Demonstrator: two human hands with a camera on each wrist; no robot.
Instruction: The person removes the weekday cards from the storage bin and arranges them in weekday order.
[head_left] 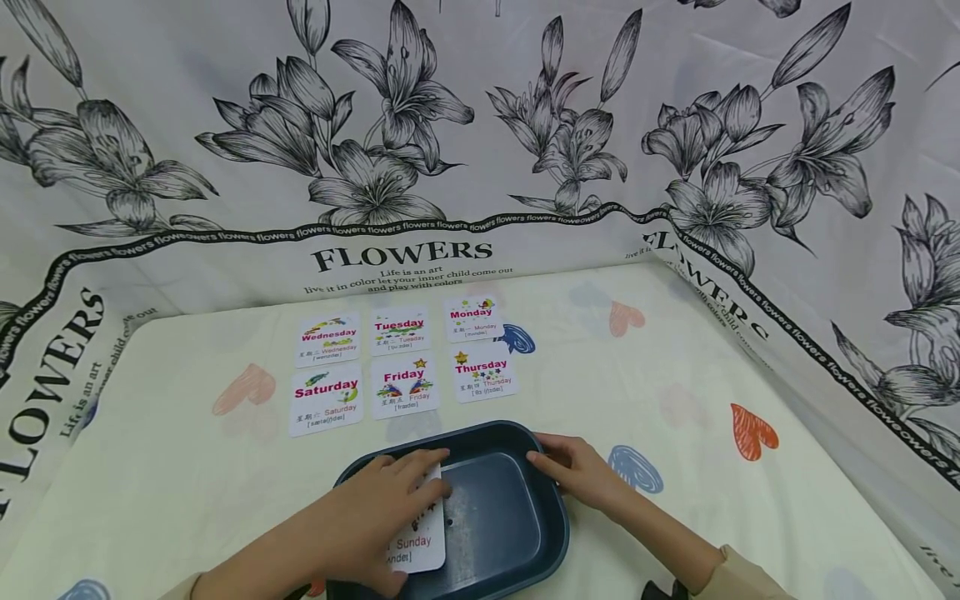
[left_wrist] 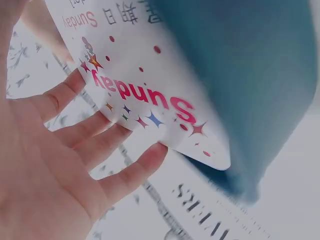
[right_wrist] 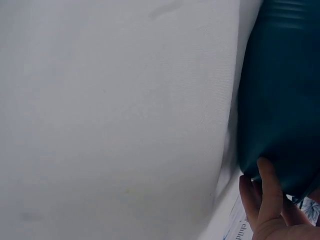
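Note:
A dark blue rectangular tray [head_left: 495,508] stands at the near edge of the cloth. Inside its left part is a white "Sunday" flashcard [head_left: 423,537], partly covered by my left hand [head_left: 375,508]. In the left wrist view, the fingertips [left_wrist: 159,150] meet one long edge of the Sunday card [left_wrist: 150,90], which lies tilted beside the tray wall [left_wrist: 250,75]. My right hand [head_left: 577,471] grips the tray's far right corner, with the thumb at the rim and the other fingers outside. The right wrist view shows that hand [right_wrist: 272,210] on the tray's corner [right_wrist: 280,125].
Beyond the tray, two rows of flashcards lie flat: Wednesday [head_left: 327,340], Tuesday [head_left: 400,331] and Monday [head_left: 473,318] behind, Saturday [head_left: 326,398], Friday [head_left: 405,385] and Thursday [head_left: 484,373] in front. A cream cloth [head_left: 187,467] with printed hearts lies beneath. Flower-printed fabric [head_left: 480,100] rises behind.

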